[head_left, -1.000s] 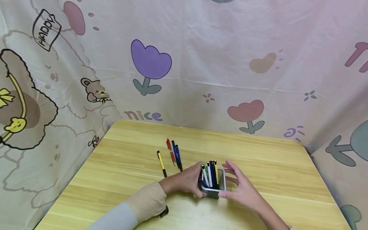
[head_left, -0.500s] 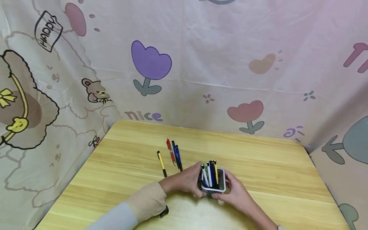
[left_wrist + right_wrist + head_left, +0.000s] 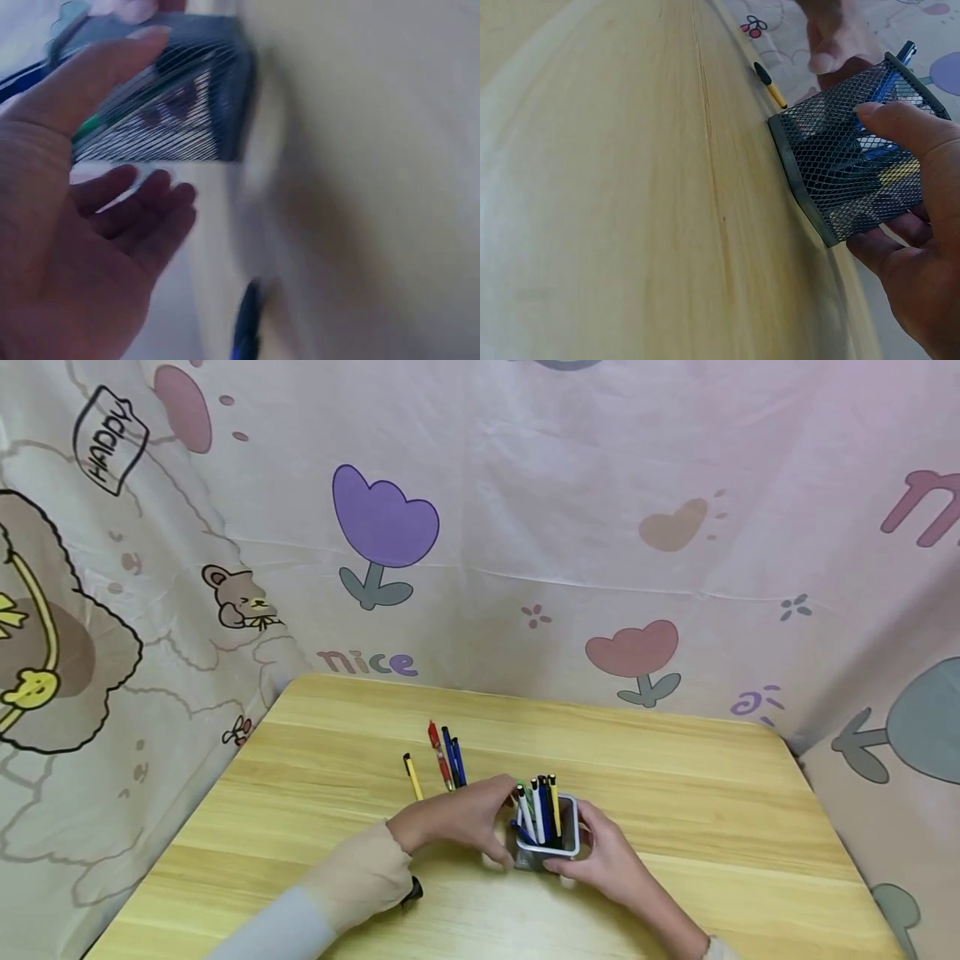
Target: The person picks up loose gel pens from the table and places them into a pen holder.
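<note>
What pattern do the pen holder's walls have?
The pen holder has dark mesh with diamond-shaped holes, clearest in the right wrist view.

From the head view we cannot see the lower ends of the yellow pen (image 3: 413,777) and the blue pens (image 3: 458,762), since the left hand (image 3: 467,818) and its wrist cover them. We make out only part of a black object (image 3: 414,891) past the sleeve (image 3: 356,870), too little to name it. The mesh holder (image 3: 531,860) partly hides the pens inside (image 3: 537,814), and we lose some right-hand fingers behind it. In the left wrist view we find the tabletop (image 3: 375,187) blurred and a dark pen (image 3: 247,322) cut off by the bottom edge; the right wrist view crops the right hand (image 3: 922,277) at its right edge.
</note>
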`<action>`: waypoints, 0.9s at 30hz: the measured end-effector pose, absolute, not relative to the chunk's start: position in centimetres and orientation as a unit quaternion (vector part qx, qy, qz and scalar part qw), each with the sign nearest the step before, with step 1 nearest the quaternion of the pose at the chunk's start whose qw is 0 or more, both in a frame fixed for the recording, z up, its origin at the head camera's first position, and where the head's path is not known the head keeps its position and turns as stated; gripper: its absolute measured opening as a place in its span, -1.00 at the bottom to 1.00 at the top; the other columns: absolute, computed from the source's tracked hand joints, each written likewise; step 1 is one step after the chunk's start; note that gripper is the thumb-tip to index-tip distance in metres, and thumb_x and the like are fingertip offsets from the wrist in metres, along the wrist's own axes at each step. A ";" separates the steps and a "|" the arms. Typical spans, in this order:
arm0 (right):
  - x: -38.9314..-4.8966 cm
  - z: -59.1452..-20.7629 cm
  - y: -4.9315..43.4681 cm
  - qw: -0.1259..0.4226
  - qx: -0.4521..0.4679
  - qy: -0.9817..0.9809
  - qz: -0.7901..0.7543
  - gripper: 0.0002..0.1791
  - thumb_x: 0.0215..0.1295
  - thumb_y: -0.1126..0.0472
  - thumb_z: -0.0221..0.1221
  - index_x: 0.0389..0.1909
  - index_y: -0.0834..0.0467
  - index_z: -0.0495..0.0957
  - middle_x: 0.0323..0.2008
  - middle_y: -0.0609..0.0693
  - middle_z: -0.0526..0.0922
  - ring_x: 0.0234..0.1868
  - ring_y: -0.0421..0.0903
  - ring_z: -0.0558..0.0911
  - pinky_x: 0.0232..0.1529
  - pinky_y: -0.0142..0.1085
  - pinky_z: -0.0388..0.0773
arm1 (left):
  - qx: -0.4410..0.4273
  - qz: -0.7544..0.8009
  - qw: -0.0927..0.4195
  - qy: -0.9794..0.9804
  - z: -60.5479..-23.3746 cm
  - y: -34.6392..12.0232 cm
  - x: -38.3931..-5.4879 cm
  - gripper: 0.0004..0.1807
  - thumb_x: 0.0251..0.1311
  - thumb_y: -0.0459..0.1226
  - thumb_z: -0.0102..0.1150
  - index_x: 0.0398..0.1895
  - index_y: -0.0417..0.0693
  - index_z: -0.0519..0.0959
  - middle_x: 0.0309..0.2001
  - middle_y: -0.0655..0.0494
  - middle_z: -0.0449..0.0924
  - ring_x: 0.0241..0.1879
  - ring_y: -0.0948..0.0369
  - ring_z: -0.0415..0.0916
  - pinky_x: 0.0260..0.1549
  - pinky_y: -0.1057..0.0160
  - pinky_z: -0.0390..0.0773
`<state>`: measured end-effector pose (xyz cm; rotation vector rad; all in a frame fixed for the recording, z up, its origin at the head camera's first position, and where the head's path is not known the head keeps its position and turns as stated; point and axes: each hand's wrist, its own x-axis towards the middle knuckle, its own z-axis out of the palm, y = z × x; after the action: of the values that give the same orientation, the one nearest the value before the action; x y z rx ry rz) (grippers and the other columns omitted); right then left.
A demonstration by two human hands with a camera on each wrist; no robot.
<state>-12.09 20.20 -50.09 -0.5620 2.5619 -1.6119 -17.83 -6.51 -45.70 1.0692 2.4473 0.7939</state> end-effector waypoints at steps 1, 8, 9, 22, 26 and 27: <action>-12.1 -50.1 20.1 0.035 -0.182 0.831 -0.524 -0.11 -0.09 0.08 0.63 0.32 0.09 0.47 0.20 0.02 0.64 0.20 -0.22 0.61 0.27 -0.21 0.62 | 0.371 0.278 0.175 0.869 -45.4 -7.0 -17.9 -0.11 -0.12 0.01 0.65 0.26 -0.11 0.42 0.09 0.08 0.56 0.01 0.22 0.54 0.05 0.37 0.60; -12.4 -49.9 19.6 0.040 -0.185 0.828 -0.528 -0.10 -0.10 0.16 0.63 0.32 0.14 0.46 0.18 0.07 0.64 0.18 -0.18 0.62 0.24 -0.20 0.64 | 0.272 0.276 0.119 0.914 -43.5 -10.2 -19.1 -0.26 0.14 -0.11 0.47 0.35 -0.26 0.47 0.19 -0.10 0.64 0.10 0.05 0.62 0.13 0.05 0.66; -12.4 -49.9 19.5 0.040 -0.186 0.828 -0.527 -0.10 -0.10 0.17 0.63 0.33 0.14 0.45 0.18 0.06 0.64 0.18 -0.18 0.62 0.24 -0.21 0.64 | 0.251 0.269 0.105 0.924 -43.3 -10.6 -19.3 -0.30 0.16 -0.13 0.46 0.32 -0.26 0.50 0.17 -0.10 0.65 0.05 0.07 0.63 0.09 0.06 0.67; -12.6 -49.9 19.0 0.041 -0.181 0.834 -0.519 -0.10 -0.09 0.12 0.63 0.33 0.10 0.46 0.18 0.03 0.63 0.20 -0.09 0.63 0.24 -0.23 0.64 | 0.072 0.183 0.062 0.979 -43.8 -14.5 -21.8 -0.69 0.12 -0.27 0.39 -0.55 -0.13 0.41 -0.54 0.07 0.32 -0.66 0.26 0.16 -0.71 0.37 0.19; -12.6 -50.0 18.9 0.035 -0.179 0.839 -0.513 -0.10 -0.11 0.11 0.64 0.33 0.07 0.47 0.16 -0.01 0.64 0.19 -0.15 0.63 0.25 -0.28 0.63 | 0.051 0.164 0.072 0.982 -44.6 -15.4 -22.3 -0.52 0.09 -0.23 0.44 -0.74 -0.02 0.28 -0.58 0.12 0.25 -0.62 0.23 0.20 -0.62 0.32 0.24; -12.6 -50.0 18.9 0.034 -0.180 0.838 -0.514 -0.10 -0.11 0.11 0.64 0.33 0.07 0.47 0.16 -0.01 0.64 0.19 -0.15 0.63 0.25 -0.29 0.63 | 0.046 0.165 0.075 0.982 -44.7 -15.6 -22.5 -0.51 0.07 -0.22 0.45 -0.76 -0.01 0.29 -0.59 0.12 0.26 -0.61 0.23 0.21 -0.61 0.31 0.26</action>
<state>-12.61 18.93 -50.04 -0.5524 2.5774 -1.5795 -22.48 -15.56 -44.72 0.1382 2.9462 0.4957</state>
